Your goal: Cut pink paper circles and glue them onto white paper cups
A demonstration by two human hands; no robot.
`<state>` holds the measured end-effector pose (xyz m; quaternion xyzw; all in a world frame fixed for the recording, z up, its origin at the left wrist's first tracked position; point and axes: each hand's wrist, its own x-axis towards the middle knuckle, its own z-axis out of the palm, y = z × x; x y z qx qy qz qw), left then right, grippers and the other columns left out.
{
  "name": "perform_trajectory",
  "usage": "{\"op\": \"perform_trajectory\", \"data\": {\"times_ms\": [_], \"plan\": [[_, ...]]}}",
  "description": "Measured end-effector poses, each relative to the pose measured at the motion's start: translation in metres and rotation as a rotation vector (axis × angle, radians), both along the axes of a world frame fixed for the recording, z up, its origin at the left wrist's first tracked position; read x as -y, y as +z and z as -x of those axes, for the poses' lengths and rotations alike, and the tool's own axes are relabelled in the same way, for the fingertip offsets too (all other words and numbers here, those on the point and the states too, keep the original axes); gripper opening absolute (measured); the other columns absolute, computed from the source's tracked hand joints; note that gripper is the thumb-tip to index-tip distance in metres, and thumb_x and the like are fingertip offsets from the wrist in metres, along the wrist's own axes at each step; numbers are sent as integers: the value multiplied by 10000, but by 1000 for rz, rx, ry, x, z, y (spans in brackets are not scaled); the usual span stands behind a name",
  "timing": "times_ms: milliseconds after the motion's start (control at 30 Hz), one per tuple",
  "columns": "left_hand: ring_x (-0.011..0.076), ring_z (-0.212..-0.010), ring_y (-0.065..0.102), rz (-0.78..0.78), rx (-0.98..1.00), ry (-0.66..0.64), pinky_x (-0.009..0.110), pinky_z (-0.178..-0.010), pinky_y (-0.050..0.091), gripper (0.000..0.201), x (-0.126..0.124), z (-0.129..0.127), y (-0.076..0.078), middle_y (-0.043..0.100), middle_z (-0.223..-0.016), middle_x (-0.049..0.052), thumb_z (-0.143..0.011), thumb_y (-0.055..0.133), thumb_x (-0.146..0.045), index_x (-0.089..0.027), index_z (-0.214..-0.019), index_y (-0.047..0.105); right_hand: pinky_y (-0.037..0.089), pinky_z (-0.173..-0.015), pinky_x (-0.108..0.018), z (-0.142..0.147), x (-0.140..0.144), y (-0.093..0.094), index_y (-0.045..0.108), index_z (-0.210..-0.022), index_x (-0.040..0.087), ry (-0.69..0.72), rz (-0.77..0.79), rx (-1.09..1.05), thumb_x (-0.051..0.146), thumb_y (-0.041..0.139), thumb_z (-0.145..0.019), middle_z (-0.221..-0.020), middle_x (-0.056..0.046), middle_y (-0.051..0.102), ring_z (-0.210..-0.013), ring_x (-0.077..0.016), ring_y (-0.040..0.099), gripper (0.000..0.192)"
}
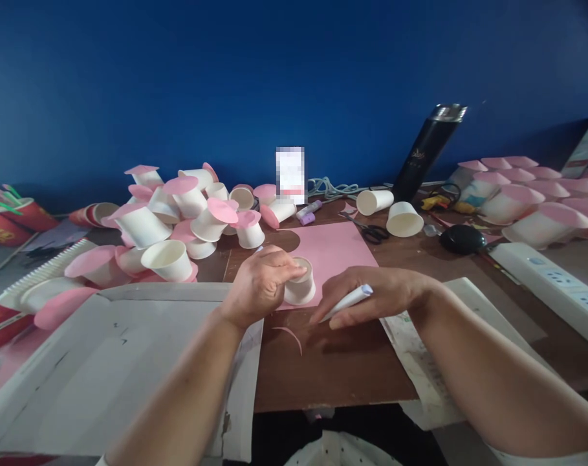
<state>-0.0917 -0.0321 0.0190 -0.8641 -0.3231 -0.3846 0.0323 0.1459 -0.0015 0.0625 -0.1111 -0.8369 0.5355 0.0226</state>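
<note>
On the pink paper sheet (345, 249) a white paper cup (301, 294) stands upside down, near the sheet's front edge. My left hand (259, 285) is closed beside it, its index finger pressed down on the cup's base. A small pale tip shows above the left knuckles; I cannot make out what it belongs to. To the right of the cup, my right hand (374, 291) is closed around a white marker (350, 301), whose writing end is hidden by the fingers. A rounded piece is cut out of the sheet's far left corner.
Several cups with pink paper discs (141, 223) crowd the left, and more (548, 220) stand at right. Black scissors (374, 233), glue sticks (309, 212), two loose cups (404, 220), a black flask (427, 152) and a power strip (555, 285) surround the sheet.
</note>
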Motion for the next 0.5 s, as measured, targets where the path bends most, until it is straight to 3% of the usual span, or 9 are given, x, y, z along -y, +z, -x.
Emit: {"op": "perform_trajectory", "data": {"times_ms": [233,333,500], "plan": [[158,-891,630,-18,-19,-4,316,-786,534,237,1,0,1,724,-932,25,-863,536,-80,-216,-959,704,495,-908,-281,0,3,-13,675,-1186,208,-132,69,39,350,634,-853,-1125,-51,716,-1027,-182,664,364],[156,-876,634,-32,-48,7,315,-785,536,256,1,1,1,723,-921,32,-877,504,-83,-215,-970,701,477,-947,-293,1,4,-15,667,-1201,242,-188,12,51,324,616,-859,-1153,-31,708,-1061,-183,654,355],[159,-884,635,-23,-58,22,311,-794,532,274,2,1,2,719,-926,32,-878,485,-85,-219,-973,704,453,-981,-310,6,6,-15,654,-1220,258,-159,-92,2,255,607,-853,-1193,-24,691,-1094,-186,639,370]]}}
